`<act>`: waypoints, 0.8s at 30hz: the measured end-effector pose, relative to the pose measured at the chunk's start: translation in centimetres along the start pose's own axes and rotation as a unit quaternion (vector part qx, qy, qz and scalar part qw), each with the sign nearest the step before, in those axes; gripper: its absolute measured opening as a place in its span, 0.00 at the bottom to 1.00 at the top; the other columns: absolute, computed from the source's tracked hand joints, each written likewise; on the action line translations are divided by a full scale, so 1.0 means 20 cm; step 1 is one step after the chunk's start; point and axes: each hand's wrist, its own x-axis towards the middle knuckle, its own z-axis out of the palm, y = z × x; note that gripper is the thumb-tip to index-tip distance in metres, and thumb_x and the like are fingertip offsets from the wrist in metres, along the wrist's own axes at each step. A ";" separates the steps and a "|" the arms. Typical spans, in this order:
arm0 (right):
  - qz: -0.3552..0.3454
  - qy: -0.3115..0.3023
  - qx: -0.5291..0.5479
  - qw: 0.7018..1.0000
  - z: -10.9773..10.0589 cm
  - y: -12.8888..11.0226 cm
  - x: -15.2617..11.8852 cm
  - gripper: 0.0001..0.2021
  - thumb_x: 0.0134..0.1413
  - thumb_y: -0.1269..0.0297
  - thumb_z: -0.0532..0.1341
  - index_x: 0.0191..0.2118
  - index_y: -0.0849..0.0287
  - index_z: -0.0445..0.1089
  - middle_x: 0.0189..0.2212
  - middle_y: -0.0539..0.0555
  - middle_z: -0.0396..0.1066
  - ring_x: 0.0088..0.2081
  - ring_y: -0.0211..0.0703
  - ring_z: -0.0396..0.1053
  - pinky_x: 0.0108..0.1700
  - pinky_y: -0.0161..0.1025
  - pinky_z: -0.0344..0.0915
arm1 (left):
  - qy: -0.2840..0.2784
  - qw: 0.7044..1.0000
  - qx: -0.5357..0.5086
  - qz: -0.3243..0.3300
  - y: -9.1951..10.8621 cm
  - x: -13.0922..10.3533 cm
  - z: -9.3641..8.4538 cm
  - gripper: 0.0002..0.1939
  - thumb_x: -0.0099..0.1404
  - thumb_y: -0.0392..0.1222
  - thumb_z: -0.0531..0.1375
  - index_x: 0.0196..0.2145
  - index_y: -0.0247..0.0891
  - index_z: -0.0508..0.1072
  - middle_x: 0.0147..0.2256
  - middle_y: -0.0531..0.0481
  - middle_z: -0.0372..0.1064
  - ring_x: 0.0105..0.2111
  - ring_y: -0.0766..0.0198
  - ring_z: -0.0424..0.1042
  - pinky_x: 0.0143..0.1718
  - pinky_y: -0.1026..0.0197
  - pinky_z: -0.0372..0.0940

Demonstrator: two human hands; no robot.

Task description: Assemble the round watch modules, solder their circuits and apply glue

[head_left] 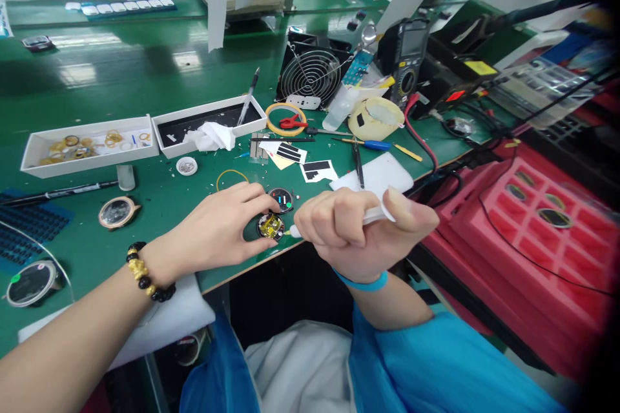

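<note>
Both hands (290,226) on round unlabelled watch module (270,226)

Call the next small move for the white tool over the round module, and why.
Probably ease the white tool tip down onto the round module. The left hand pins that module at the bench edge, the right hand grips the tool, and its tip sits just beside the module's rim.

Black and gold bead bracelet (145,274) on left wrist, blue band (362,282) on right wrist, bright blue smock (436,368)
</note>
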 end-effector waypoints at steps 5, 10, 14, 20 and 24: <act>0.006 -0.009 -0.016 1.000 0.00 -0.03 0.01 0.28 0.70 0.47 0.39 0.20 0.55 0.49 0.12 0.45 0.44 0.14 0.35 0.41 0.19 0.36 0.46 | 0.003 1.000 -0.003 0.004 0.00 0.00 0.00 0.18 0.68 0.50 0.65 0.51 0.44 0.69 0.48 0.49 0.70 0.48 0.55 0.71 0.45 0.55 0.67; -0.003 -0.023 -0.006 1.000 -0.01 -0.03 0.01 0.28 0.70 0.46 0.40 0.20 0.55 0.50 0.11 0.45 0.44 0.14 0.35 0.42 0.18 0.36 0.47 | 0.000 1.000 -0.006 0.001 0.00 0.00 0.00 0.17 0.68 0.50 0.65 0.51 0.44 0.69 0.48 0.49 0.70 0.48 0.54 0.71 0.45 0.54 0.67; 0.006 -0.015 -0.008 1.000 -0.01 -0.02 0.01 0.29 0.70 0.45 0.40 0.19 0.55 0.50 0.11 0.45 0.45 0.13 0.35 0.42 0.19 0.36 0.47 | -0.001 1.000 -0.004 -0.001 0.00 0.00 0.00 0.17 0.68 0.50 0.65 0.51 0.44 0.70 0.47 0.48 0.70 0.47 0.54 0.71 0.46 0.54 0.67; -0.005 -0.011 -0.012 1.000 -0.01 0.00 0.01 0.29 0.70 0.46 0.39 0.19 0.55 0.49 0.11 0.46 0.44 0.13 0.34 0.42 0.18 0.36 0.47 | 0.000 1.000 -0.005 0.000 0.01 0.00 0.00 0.17 0.67 0.49 0.65 0.51 0.43 0.70 0.47 0.49 0.70 0.47 0.55 0.71 0.45 0.54 0.67; 0.000 -0.013 -0.005 1.000 -0.01 0.00 0.01 0.29 0.70 0.46 0.41 0.19 0.55 0.49 0.11 0.46 0.45 0.13 0.34 0.42 0.18 0.36 0.47 | -0.001 1.000 -0.006 -0.002 0.01 0.00 0.00 0.17 0.67 0.49 0.65 0.51 0.43 0.69 0.47 0.49 0.70 0.47 0.55 0.71 0.44 0.54 0.67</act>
